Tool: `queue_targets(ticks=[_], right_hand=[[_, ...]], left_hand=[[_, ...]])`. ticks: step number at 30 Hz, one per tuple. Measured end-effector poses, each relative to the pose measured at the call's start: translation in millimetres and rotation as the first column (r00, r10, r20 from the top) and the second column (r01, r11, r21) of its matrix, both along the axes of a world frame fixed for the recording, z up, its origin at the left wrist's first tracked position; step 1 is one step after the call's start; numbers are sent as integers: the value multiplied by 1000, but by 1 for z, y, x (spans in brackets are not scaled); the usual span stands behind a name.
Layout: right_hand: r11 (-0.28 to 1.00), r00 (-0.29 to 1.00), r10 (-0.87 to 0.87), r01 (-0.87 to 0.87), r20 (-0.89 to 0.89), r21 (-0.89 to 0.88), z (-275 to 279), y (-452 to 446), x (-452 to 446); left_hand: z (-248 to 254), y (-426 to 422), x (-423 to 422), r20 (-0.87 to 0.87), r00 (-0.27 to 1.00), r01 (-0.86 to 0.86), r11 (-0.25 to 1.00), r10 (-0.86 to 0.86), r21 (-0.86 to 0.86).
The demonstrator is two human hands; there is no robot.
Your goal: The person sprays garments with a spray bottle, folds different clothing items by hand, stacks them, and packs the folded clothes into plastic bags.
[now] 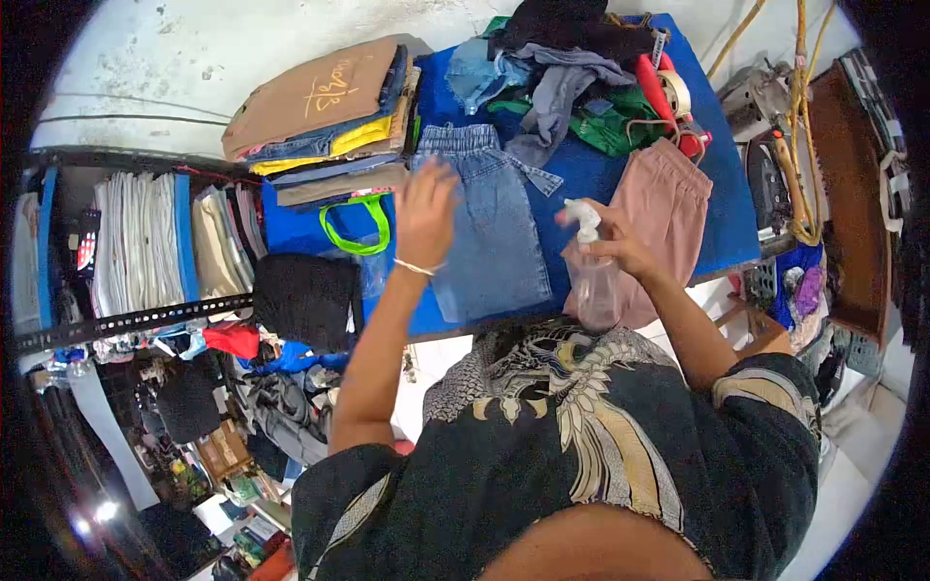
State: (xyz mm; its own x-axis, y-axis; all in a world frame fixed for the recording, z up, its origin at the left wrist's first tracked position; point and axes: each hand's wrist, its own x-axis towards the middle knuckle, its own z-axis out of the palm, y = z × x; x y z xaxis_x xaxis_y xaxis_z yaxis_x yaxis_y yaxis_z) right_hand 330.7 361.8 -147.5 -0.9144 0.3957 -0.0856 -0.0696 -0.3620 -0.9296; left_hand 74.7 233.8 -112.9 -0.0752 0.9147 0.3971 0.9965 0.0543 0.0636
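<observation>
My right hand [625, 242] is wrapped round the neck of a clear spray bottle [593, 290] with a white spray head. The bottle is upright at the table's near edge, in front of a pink elastic-waisted garment [668, 198]. My left hand [426, 208] is slightly blurred, its fingers stretched out and nothing in them. It hovers over the left side of a blue denim garment [494, 237]; whether it touches the cloth I cannot tell. That garment lies flat, with a gathered waistband at the far end and a tie strip out to the right.
A blue-topped table [722, 232] carries a stack of folded clothes [329, 107] at the back left and a heap of loose clothes [581, 87] at the back. A bright green loop handle [383, 228] lies left of the denim. Shelves of folded fabric [145, 237] stand further left.
</observation>
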Motion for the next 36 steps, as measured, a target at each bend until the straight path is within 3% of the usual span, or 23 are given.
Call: queue_targets(ticks=[2,4,6,10,12,13,14,16,18,19,20,21,22,23,24,26,27,29,30,32,36], right_hand=[[999,999,-23,24,47,-27,4,-7,-3],[991,994,3,12,-106,135,-8,-13,-6],[988,998,-20,30,-65,154,3,-24,-9],[968,989,-148,147,-8,203,22,-44,-14],[965,979,-202,202,-20,164,27,-52,-11],[961,968,-249,252,-42,118,28,-55,-8],[958,965,-259,262,-34,121,28,-60,-5],[918,940,-336,342,-61,203,27,-68,4],[901,981,-192,191,-38,389,12,-73,19],[812,987,-158,134,-7,569,13,-76,20],[811,986,-168,143,-8,567,14,-82,20],[796,982,-187,162,-17,583,17,-91,19],[781,978,-205,180,-27,598,20,-100,16],[849,953,-294,297,-76,437,25,-111,7],[848,950,-303,307,-78,432,23,-114,6],[866,943,-324,327,-74,377,19,-121,5],[864,939,-335,338,-75,373,15,-122,5],[777,957,-231,291,-177,558,7,-122,3],[776,954,-241,300,-179,555,8,-126,3],[713,943,-285,328,-172,619,13,-132,1],[748,935,-314,351,-166,564,5,-137,6]], left_hand=[[-36,-25,15,159,987,27,1000,-25,-9],[-55,-54,49,342,938,147,958,-56,-247],[-89,-78,73,299,942,261,899,-156,-351],[-116,-92,79,174,968,236,896,-182,-377],[-122,-90,77,8,975,211,922,-221,-324],[-125,-90,73,17,973,224,921,-231,-320],[-120,-88,67,185,956,280,894,-227,-349],[-115,-81,46,573,805,380,875,-152,-301],[-63,-71,28,773,499,184,824,391,-536],[-81,-75,6,861,360,114,899,359,-423],[-85,-83,-15,756,630,31,967,177,-252],[-72,-84,-24,538,842,11,999,19,-52],[-60,-80,-29,761,631,-140,987,151,-80],[-28,-68,-28,906,346,-273,950,244,-152],[-16,-62,-32,904,351,-265,952,245,-155],[-4,-56,-46,985,68,-217,966,159,-141],[-10,-51,-57,984,73,-206,968,162,-144],[-15,-43,-69,966,-237,-174,975,98,-142],[0,-43,-59,946,-315,-169,977,75,-134],[-6,-38,-66,936,-342,-167,975,79,-143],[2,-36,-68,900,-429,-93,988,74,-126]])
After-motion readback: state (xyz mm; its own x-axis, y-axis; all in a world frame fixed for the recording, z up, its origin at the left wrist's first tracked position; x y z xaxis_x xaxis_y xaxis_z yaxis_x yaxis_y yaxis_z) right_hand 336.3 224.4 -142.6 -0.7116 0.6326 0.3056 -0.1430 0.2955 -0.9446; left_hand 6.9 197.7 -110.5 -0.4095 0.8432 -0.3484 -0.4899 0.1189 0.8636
